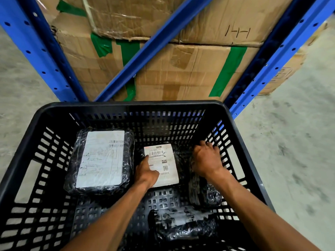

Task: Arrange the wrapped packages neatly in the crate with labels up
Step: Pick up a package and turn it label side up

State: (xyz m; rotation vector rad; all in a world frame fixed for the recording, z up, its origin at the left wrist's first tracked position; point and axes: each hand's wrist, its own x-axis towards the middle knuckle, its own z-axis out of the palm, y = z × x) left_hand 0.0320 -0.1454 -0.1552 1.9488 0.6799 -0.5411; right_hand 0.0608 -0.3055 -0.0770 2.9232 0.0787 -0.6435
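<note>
A black slatted plastic crate (126,105) fills the lower view. A large black-wrapped package (101,158) lies at its left, white label up. A smaller package (165,160) lies in the middle, label up, with my left hand (146,172) pressed flat on its near left corner. My right hand (206,158) rests on top of a black package (201,189) that stands on edge against the right wall, no label visible. Another wrapped package (181,223) lies near the front, its label crumpled under the wrap.
Blue steel rack uprights (45,57) and a diagonal brace (150,51) stand right behind the crate, with taped cardboard boxes (181,69) stacked inside. Grey concrete floor (290,142) lies on both sides.
</note>
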